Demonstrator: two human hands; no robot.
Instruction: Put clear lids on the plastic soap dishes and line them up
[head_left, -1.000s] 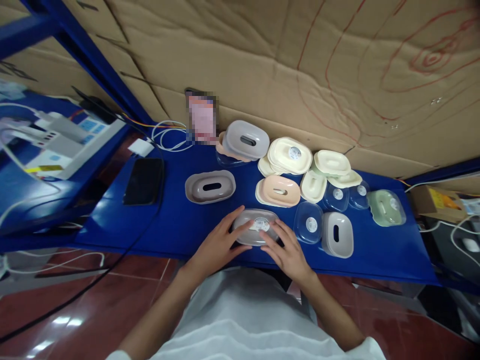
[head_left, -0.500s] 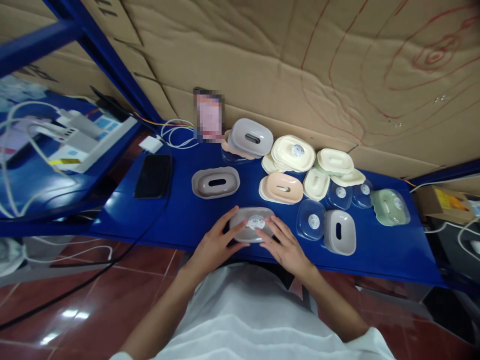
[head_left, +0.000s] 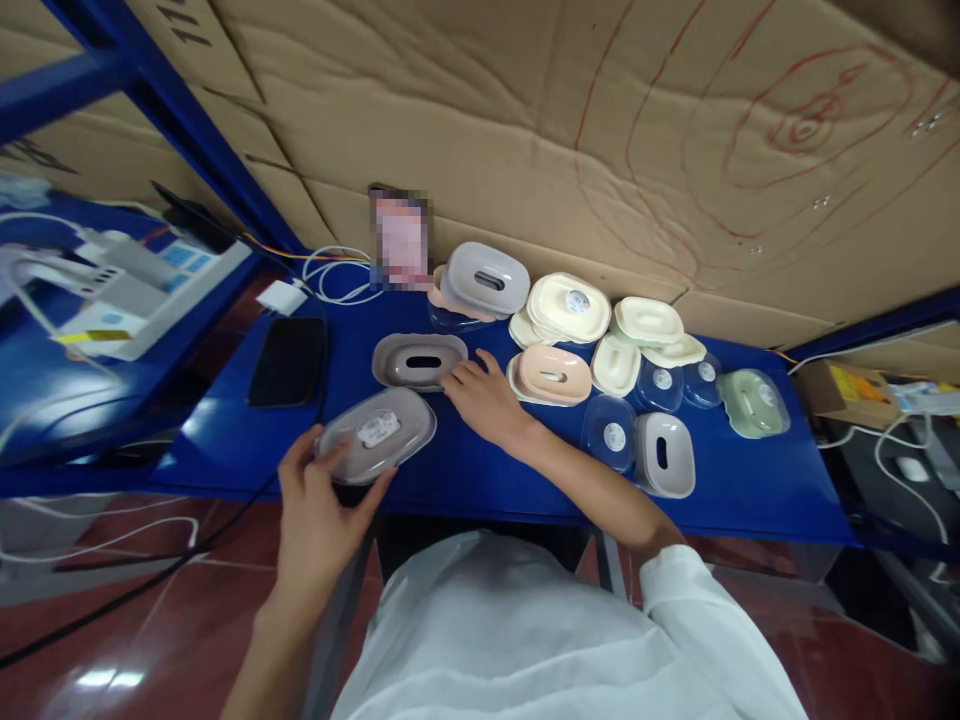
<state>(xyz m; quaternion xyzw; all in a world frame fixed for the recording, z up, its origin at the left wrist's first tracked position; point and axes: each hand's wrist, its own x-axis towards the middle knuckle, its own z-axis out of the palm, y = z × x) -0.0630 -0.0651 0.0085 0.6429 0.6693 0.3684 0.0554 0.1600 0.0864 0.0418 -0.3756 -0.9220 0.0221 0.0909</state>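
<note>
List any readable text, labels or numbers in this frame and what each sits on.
"111" or similar black marks, cut off at the frame edge: on the cardboard wall, not surely readable.
White sticker on the grey lidded box in the left hand: print too blurred to read.
Round stickers on the clear lids: too small to read.
Blurred-out card: unreadable.
Red lines on the cardboard: scribbles, no words.

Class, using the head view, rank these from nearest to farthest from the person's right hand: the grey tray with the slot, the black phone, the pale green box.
1. Grey tray: at the fingertips of the right hand, just to its left.
2. Black phone: farther left, near the table's left end.
3. Pale green box: far right of the table.
</note>
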